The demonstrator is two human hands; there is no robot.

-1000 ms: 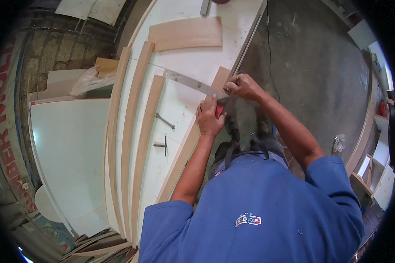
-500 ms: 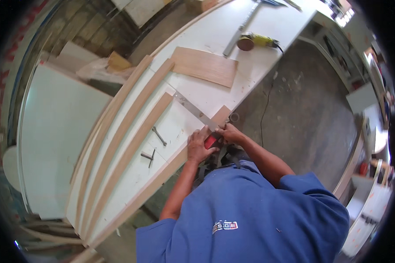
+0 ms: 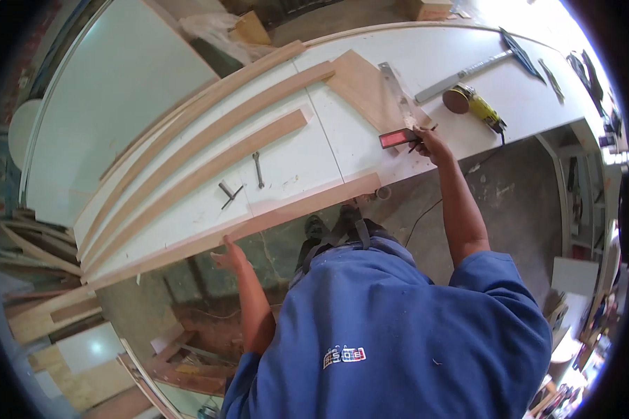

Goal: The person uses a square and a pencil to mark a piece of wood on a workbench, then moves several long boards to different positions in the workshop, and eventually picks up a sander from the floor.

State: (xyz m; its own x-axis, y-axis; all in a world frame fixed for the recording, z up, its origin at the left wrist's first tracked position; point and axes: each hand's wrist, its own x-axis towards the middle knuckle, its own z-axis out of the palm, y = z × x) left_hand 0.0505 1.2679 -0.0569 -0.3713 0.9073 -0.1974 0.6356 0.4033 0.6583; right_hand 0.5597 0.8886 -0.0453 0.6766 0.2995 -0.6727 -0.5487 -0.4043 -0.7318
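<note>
Right fingers (image 3: 425, 138) clasp the square (image 3: 398, 92) (handle (image 3: 393, 139) jutting leftward); left fingers (image 3: 228, 246) parted near plank (image 3: 293, 211).

the square (image 3: 393, 139) has a short, thick handle, dark around a red panel, and a long, flat, grey metal blade. it is held in the right hand (image 3: 431, 145), between 1 and 2 o'clock from the middle of the view. its handle points to 9 o'clock and its blade to 11 o'clock, passing over a flat tan board (image 3: 360, 84); whether the two touch cannot be told. a thin, dark, pencil-like stick (image 3: 413, 147) juts from the same grip. the wood strip (image 3: 293, 211), long, narrow and pale brown, lies along the white bench's (image 3: 300, 153) 6 o'clock edge, slanting from 8 toward 2 o'clock.
</note>
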